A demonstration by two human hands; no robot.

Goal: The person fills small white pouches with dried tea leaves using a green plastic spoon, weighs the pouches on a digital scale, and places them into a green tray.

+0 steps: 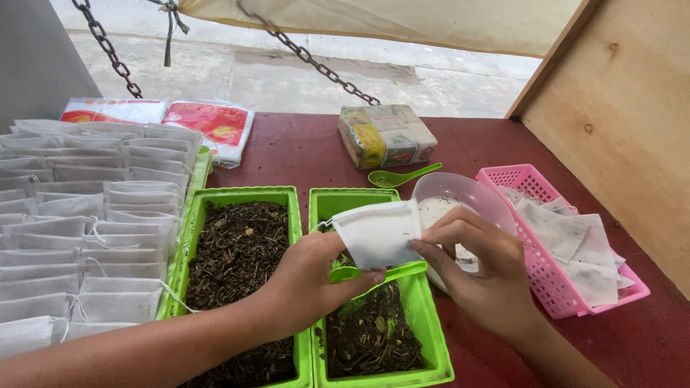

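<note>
The two green trays (248,195) are smooth, slightly glossy plastic, holding dry, crumbly, matt dark leaves (237,248); the small bag (377,233) pinched over the right-hand tray looks like thin, matt white filter paper or fabric, and the spoon (381,271) beneath it is glossy green plastic. Right of the trays, the bowl (467,192) is translucent smooth plastic and the pink basket (535,237) is latticed plastic; behind them lie shiny film-wrapped packets (386,135), a dull metal chain (316,65), and a matt maroon tabletop (302,147); the panel (625,115) far right is bare, unvarnished wood.
</note>
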